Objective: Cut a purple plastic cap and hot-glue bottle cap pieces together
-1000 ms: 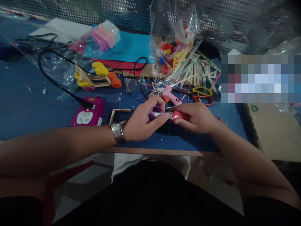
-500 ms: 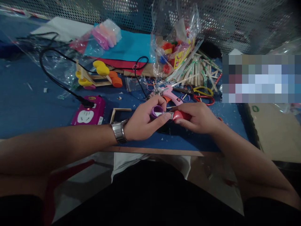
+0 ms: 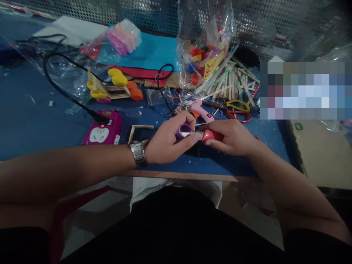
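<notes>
My left hand (image 3: 170, 141), with a metal watch at the wrist, is closed round a small purple ring-shaped piece (image 3: 184, 131) near the table's front edge. My right hand (image 3: 233, 137) is wrapped round a red-handled cutter (image 3: 209, 135). The cutter's metal end meets the left thumb and the side of the purple piece; its tip is hidden. Just beyond the hands lies a pink glue gun (image 3: 202, 110). An L-shaped frame of wooden sticks (image 3: 141, 127) rests left of my left hand.
A purple power strip (image 3: 103, 128) with a black cable stands at the left. Behind it is a stick model with yellow and orange wheels (image 3: 118, 91). Scissors (image 3: 238, 110), loose sticks (image 3: 228, 80) and a plastic bag of coloured pieces (image 3: 203, 62) lie beyond my hands. Cardboard (image 3: 324, 154) is at the right.
The view has shifted very slightly. Both hands keep their hold, with almost no visible movement.
</notes>
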Motion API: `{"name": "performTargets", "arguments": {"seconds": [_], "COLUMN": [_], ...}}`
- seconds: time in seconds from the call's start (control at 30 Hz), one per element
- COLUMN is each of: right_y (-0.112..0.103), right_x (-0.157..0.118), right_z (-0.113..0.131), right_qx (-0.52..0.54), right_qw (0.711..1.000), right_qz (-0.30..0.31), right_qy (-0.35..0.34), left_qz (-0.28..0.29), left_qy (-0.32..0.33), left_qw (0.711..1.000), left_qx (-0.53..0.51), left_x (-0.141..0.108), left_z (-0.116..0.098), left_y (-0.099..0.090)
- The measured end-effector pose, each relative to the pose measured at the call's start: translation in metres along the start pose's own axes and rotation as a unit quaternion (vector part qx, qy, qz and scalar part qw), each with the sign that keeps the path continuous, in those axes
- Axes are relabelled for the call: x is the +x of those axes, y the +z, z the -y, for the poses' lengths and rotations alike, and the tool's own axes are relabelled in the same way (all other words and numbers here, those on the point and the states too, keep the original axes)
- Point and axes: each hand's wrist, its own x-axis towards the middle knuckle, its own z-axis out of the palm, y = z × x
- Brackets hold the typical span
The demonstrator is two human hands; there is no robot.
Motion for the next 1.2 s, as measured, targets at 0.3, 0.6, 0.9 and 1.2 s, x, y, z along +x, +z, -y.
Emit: {"name": "performTargets", "arguments": {"seconds": [0.3, 0.6, 0.9, 1.2], "right_y": [0.0, 0.0, -0.001, -0.001], "right_x": [0.001, 0.0, 0.0, 0.0], "right_z": [0.0, 0.0, -0.001, -0.001], "right_qx": [0.002, 0.0, -0.001, -0.003], "right_qw": [1.0, 0.999, 1.0, 0.999], "right_qz": [-0.005, -0.027, -0.02, -0.03], "right_qy": [-0.012, -0.018, -0.002, -0.02], "left_qz": [0.003, 0.009, 0.014, 0.01], "left_qy": [-0.006, 0.013, -0.045, -0.026], "left_qw": [1.0, 0.995, 0.98, 0.991], "left_qx": [-0.004, -0.099, -0.191, -0.127], "left_x": [0.0, -0.005, -0.011, -0.009], "left_z": [-0.001, 0.013, 0.022, 0.013], "left_y": [0.001, 0.0, 0.005, 0.003]}}
